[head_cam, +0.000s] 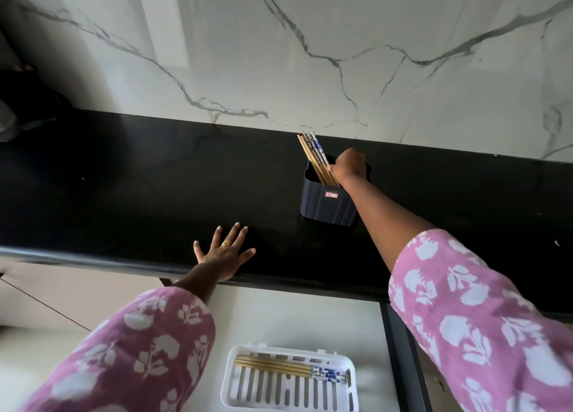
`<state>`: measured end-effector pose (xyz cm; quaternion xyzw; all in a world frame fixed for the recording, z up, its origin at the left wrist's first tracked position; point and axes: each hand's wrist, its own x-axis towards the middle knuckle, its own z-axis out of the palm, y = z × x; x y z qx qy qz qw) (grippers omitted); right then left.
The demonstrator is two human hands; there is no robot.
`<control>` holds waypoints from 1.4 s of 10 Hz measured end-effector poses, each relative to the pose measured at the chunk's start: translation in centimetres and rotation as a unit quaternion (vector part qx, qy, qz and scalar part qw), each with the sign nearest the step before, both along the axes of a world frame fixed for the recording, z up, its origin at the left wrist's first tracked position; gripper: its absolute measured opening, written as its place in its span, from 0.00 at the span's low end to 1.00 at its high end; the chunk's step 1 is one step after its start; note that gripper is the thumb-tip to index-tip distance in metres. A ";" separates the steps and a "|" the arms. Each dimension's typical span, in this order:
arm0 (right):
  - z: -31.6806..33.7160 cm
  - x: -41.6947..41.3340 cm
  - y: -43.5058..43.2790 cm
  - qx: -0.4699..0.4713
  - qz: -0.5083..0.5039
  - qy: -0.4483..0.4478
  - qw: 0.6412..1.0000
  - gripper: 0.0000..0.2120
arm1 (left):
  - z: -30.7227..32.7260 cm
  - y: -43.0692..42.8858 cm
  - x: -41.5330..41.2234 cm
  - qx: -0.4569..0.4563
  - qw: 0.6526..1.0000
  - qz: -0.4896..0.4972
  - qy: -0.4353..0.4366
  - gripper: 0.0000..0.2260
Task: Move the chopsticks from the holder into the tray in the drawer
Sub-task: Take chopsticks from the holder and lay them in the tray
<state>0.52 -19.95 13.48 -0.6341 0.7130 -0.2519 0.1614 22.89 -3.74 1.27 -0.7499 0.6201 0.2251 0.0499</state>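
A dark ribbed holder [328,205] stands on the black counter near the marble wall. Several wooden chopsticks [313,154] with blue-and-white tops lean out of it to the left. My right hand [348,166] reaches into the holder's top and closes around the chopsticks' lower parts. My left hand [224,252] lies flat on the counter edge with fingers spread, holding nothing. Below, in the open drawer, a white slotted tray [245,390] holds a few chopsticks [288,369] lying along its far side.
The black counter [139,194] runs across the view, backed by a white marble wall [310,55]. Dark objects sit at the far left [18,101]. The drawer's pale floor [294,318] surrounds the tray, with a dark divider [400,349] on its right.
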 end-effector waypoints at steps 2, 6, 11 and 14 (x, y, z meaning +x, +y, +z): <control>-1.9 -0.1 -2.2 0.046 -0.015 0.007 0.999 0.13 | -0.2 -0.2 0.1 -0.003 1.000 -0.002 -0.003 0.29; -1.6 -0.4 -1.9 -0.013 -0.009 0.057 0.998 0.08 | 0.0 -0.1 0.0 0.001 1.000 0.004 0.001 0.29; 10.3 -0.5 3.5 -0.147 -0.153 -0.495 0.843 0.08 | 5.4 -1.6 -3.0 -0.009 1.000 -0.010 0.024 0.29; 7.6 -0.1 10.1 0.018 -0.196 -0.736 0.648 0.10 | 16.2 -3.1 -9.4 -0.305 0.842 0.018 0.444 0.20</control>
